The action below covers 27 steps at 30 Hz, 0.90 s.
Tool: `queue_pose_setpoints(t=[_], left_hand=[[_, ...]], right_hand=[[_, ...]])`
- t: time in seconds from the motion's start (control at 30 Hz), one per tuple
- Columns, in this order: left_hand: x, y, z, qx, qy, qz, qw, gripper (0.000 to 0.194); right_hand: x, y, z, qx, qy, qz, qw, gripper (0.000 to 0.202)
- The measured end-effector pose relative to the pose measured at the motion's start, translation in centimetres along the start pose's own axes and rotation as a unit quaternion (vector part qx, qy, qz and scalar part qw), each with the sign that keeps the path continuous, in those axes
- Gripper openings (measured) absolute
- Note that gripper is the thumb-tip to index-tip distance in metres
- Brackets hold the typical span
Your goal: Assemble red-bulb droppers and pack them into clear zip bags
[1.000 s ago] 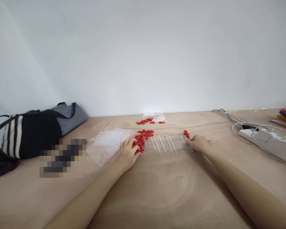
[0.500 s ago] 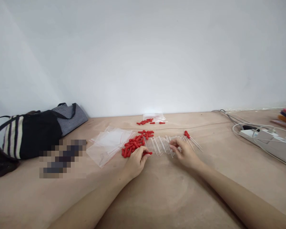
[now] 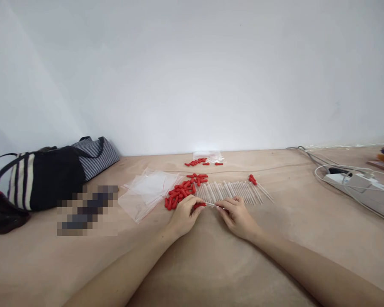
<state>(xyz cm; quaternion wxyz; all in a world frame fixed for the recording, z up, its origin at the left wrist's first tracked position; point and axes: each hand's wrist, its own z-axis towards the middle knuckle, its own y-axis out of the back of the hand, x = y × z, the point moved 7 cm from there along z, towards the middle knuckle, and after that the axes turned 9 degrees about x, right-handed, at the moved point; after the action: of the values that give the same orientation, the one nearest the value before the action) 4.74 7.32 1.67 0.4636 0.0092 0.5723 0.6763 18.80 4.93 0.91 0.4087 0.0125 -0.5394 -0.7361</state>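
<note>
In the head view, the left hand (image 3: 183, 216) pinches a red cap (image 3: 199, 205) between thumb and fingers, and the right hand (image 3: 238, 216) grips a thin tube (image 3: 211, 205) whose end meets the cap's narrow tip; whether it has gone inside is too small to tell. Both are over the middle of the table (image 3: 192, 268), well short of its far edge. Just beyond the right hand lies a row of clear tubes (image 3: 240, 192), side by side, their ends toward the far edge. A pile of red caps (image 3: 181, 187) sits just beyond the left hand, with flat plastic bags (image 3: 147, 187) to its left. Two capped tubes (image 3: 252, 179) slant at the row's right end. Closer to the far edge lie more caps (image 3: 196, 162) and a clear packet (image 3: 206, 155). A black cloth bag (image 3: 57, 179) stands toward the table's far left corner; a power strip (image 3: 361, 192) lies toward the right edge.
</note>
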Motion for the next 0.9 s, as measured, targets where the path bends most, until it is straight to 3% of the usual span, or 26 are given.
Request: queue_pose_setpoints(t=[0.5, 0.9], left_hand=[[-1.0, 0.3, -0.4, -0.028, -0.016, 0.051, 0.998, 0.009], [-1.8, 0.1, -0.6, -0.012, -0.066, 0.068, 0.995, 0.009]], right_hand=[[0.9, 0.3, -0.1, -0.002, 0.026, 0.010, 1.000, 0.018], [1.3, 0.9, -0.3, 0.000, 0.110, -0.024, 0.994, 0.020]])
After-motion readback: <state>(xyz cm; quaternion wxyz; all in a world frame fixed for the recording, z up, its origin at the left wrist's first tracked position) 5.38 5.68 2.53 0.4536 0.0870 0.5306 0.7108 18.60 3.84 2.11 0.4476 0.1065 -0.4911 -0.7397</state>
